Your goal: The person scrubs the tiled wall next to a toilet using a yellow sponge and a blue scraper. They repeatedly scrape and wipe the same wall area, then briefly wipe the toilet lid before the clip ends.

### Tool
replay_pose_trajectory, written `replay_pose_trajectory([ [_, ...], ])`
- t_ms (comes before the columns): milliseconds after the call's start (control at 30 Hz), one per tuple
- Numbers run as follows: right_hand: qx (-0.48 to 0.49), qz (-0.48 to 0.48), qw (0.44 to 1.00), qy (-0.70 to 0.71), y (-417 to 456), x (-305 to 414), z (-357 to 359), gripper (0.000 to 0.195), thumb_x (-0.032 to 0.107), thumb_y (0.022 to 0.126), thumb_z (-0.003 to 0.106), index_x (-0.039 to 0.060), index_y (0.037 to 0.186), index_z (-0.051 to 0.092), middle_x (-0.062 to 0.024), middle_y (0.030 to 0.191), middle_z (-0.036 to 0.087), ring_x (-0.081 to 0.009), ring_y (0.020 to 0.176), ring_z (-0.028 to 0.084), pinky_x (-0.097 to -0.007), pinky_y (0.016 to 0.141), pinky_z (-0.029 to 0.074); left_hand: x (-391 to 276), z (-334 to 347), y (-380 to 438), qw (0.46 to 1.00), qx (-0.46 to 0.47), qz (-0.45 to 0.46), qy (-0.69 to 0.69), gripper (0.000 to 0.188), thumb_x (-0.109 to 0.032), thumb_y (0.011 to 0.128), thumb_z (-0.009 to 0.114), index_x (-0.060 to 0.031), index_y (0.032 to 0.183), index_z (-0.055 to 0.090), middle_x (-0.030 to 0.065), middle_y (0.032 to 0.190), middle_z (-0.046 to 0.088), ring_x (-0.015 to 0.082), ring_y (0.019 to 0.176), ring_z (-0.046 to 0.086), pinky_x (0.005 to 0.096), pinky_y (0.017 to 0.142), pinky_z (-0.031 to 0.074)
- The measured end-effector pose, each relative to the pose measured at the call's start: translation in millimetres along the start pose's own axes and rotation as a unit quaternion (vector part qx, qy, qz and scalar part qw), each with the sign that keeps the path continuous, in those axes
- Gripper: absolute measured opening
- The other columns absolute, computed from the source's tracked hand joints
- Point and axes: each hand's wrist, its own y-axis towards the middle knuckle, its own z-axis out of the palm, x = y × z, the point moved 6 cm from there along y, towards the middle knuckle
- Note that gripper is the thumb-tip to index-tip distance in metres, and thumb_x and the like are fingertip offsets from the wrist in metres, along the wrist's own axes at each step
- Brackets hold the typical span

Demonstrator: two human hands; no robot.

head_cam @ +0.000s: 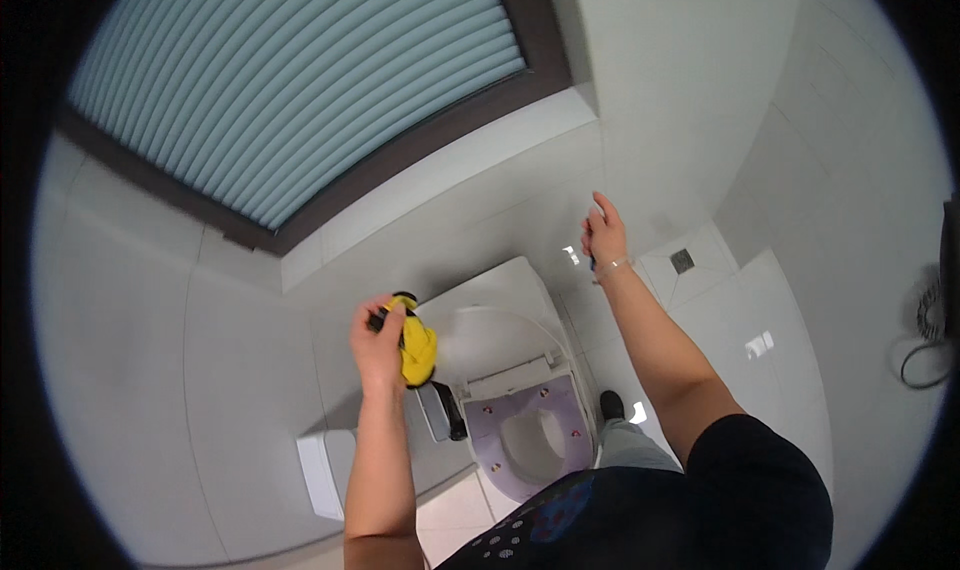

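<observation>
My left hand grips a bunched yellow cloth with black edging, held up beside the toilet's white tank and lid. To the right of the tank, my right hand reaches out in front of the pale wall, its index finger extended and the other fingers curled. A small dark blue thing shows by that palm; whether the hand holds it cannot be made out. Closer to me is the toilet seat with a purple cover that bears small decorations.
A window with blue-green slats in a brown frame fills the upper left, above a white sill. A white bin-like box and a black-and-grey object stand left of the toilet. A floor drain lies right.
</observation>
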Motion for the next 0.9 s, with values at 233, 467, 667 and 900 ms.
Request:
replay_pose_trajectory([
  [233, -0.103, -0.038, 0.993, 0.053, 77, -23, 14, 0.036, 0.012, 0.090, 0.040, 0.0120, 0.127, 0.042, -0.0027, 0.066, 0.047, -0.0086, 0.041, 0.040, -0.0242, 0.034, 0.031, -24, 107, 115, 0.851, 0.036, 0.294, 0.433, 0.048, -0.011, 0.072, 0.066, -0.0095, 0.118, 0.052, 0.0112, 0.098, 0.053, 0.0260, 0.087, 0.055, 0.0347, 0.080, 0.044],
  [467, -0.121, -0.055, 0.987, 0.090, 108, -47, 34, 0.036, 0.009, 0.089, 0.045, 0.0096, 0.125, 0.046, -0.0044, 0.074, 0.052, -0.0094, 0.059, 0.047, -0.0242, 0.047, 0.041, 23, 149, 183, 0.687, 0.123, 0.325, 0.638, 0.046, -0.028, 0.071, 0.069, -0.0175, 0.114, 0.057, 0.0109, 0.107, 0.052, 0.0250, 0.089, 0.057, 0.0351, 0.073, 0.048],
  [667, -0.170, -0.057, 0.979, 0.101, 112, -55, 48, 0.037, 0.008, 0.089, 0.045, 0.0093, 0.125, 0.046, -0.0026, 0.071, 0.050, -0.0091, 0.055, 0.044, -0.0236, 0.046, 0.039, 38, 151, 188, 0.618, 0.114, 0.475, 0.616, 0.035, -0.029, 0.072, 0.067, -0.0143, 0.104, 0.062, 0.0067, 0.087, 0.058, 0.0223, 0.077, 0.059, 0.0334, 0.061, 0.049],
  [900, -0.184, -0.108, 0.976, 0.054, 124, -51, 33, 0.037, 0.008, 0.088, 0.044, 0.0087, 0.125, 0.047, -0.0002, 0.060, 0.044, -0.0082, 0.044, 0.040, -0.0225, 0.037, 0.031, 41, 148, 193, 0.607, 0.147, 0.538, 0.566, 0.037, -0.030, 0.070, 0.069, -0.0124, 0.102, 0.062, 0.0065, 0.081, 0.055, 0.0224, 0.070, 0.057, 0.0332, 0.055, 0.047],
])
